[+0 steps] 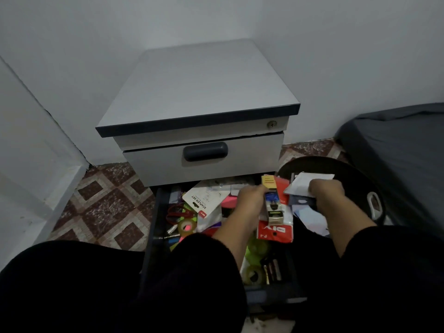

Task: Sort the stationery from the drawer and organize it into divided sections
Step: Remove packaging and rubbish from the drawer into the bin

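The lower drawer (157, 224) of a grey cabinet is pulled out and crammed with stationery. My left hand (249, 200) grips a red blister pack (276, 230) marked DIY, along with a yellow-topped card, above the drawer's right side. My right hand (326, 191) holds a small stack of white and grey paper packets (302, 186) over a dark round basket (346, 171). In the drawer lie a white stapler set pack (204, 203), red scissors (177, 212), clear tape rolls (188, 225), green tape rolls (258, 248) and several batteries (272, 270).
The grey cabinet (199, 87) stands in a white corner, its upper drawer (204, 162) closed. A dark mattress (403, 150) lies at the right. Patterned floor tiles (105, 205) show to the left. My black-clad legs fill the bottom of the view.
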`<state>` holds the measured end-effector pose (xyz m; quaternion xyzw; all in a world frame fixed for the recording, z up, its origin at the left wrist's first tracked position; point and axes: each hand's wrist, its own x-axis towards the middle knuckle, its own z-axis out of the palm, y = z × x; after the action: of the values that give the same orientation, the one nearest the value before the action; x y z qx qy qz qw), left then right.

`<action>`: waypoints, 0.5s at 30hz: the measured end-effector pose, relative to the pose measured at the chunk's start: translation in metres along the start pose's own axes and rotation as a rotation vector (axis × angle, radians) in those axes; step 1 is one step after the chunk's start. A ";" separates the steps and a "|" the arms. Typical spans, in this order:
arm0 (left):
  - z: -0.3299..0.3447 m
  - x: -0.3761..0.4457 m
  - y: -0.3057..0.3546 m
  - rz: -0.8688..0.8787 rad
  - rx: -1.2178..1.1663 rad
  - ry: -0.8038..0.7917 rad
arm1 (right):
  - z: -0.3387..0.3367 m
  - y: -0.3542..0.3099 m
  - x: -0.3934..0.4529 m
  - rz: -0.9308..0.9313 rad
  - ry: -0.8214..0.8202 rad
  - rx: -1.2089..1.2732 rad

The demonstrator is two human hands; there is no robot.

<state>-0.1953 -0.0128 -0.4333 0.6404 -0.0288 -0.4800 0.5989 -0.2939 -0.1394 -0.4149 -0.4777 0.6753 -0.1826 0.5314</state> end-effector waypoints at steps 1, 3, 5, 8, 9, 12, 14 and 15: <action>0.012 0.005 0.001 0.000 0.012 -0.005 | -0.008 -0.008 0.003 0.050 0.009 0.011; 0.034 0.011 0.004 0.009 0.030 -0.035 | -0.021 -0.022 0.010 0.108 -0.020 0.007; 0.048 0.017 0.005 0.013 0.088 -0.069 | -0.028 -0.023 0.018 0.073 -0.067 -0.114; 0.048 0.017 0.003 0.006 0.162 -0.079 | -0.027 -0.012 0.025 -0.101 -0.063 -0.327; 0.042 0.016 0.001 0.026 0.182 -0.083 | -0.023 -0.010 0.024 -0.148 -0.055 -0.350; 0.011 0.019 -0.005 0.105 0.215 -0.029 | 0.004 0.003 0.014 -0.366 0.007 -0.476; -0.019 0.023 -0.009 0.157 0.214 0.071 | 0.027 0.013 -0.003 -0.653 0.020 -0.577; -0.036 0.024 -0.011 0.181 0.243 0.129 | 0.038 0.019 -0.013 -0.773 -0.008 -0.639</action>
<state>-0.1650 0.0021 -0.4620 0.7322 -0.1055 -0.3752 0.5585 -0.2684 -0.1099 -0.4362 -0.8325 0.4690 -0.1485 0.2548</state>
